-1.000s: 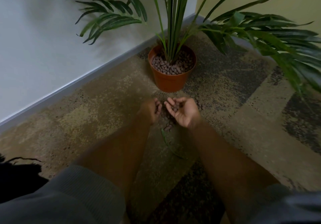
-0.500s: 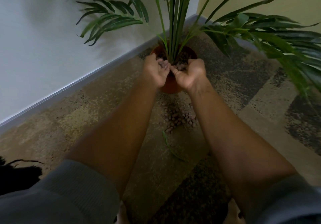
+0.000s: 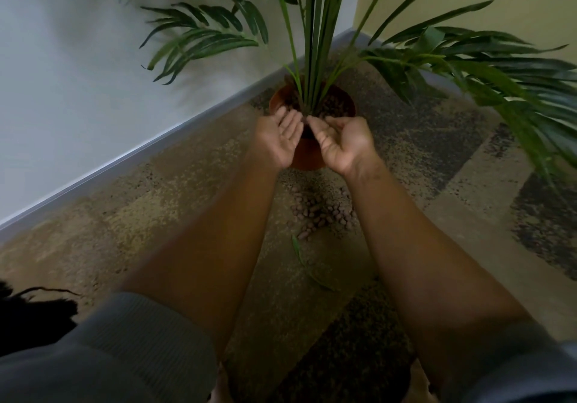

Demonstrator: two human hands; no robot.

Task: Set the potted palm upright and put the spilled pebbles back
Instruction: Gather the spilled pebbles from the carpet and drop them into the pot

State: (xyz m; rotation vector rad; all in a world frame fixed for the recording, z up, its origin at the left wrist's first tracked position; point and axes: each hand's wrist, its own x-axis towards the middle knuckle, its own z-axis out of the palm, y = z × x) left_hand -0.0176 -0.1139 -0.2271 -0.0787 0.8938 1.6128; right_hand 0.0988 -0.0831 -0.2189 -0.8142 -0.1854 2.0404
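The palm stands upright in its terracotta pot (image 3: 307,157) in the room corner, with brown pebbles (image 3: 335,105) filling the pot around the green stems (image 3: 312,59). My left hand (image 3: 281,137) and my right hand (image 3: 342,140) hover side by side at the pot's near rim, palms up and tilted toward the pot, fingers relaxed. No pebbles show in either palm. A pile of spilled pebbles (image 3: 318,212) lies on the carpet just in front of the pot, between my forearms.
A fallen green leaf (image 3: 298,248) lies on the carpet below the pile. A white wall with a grey skirting board (image 3: 140,155) runs on the left; a yellow wall stands behind. Long fronds (image 3: 499,77) spread out to the right.
My hands scooped pebbles off the floor, carried them up to the pot and tipped them in. Now the palms are opened and bare, drawn slightly back from the rim.
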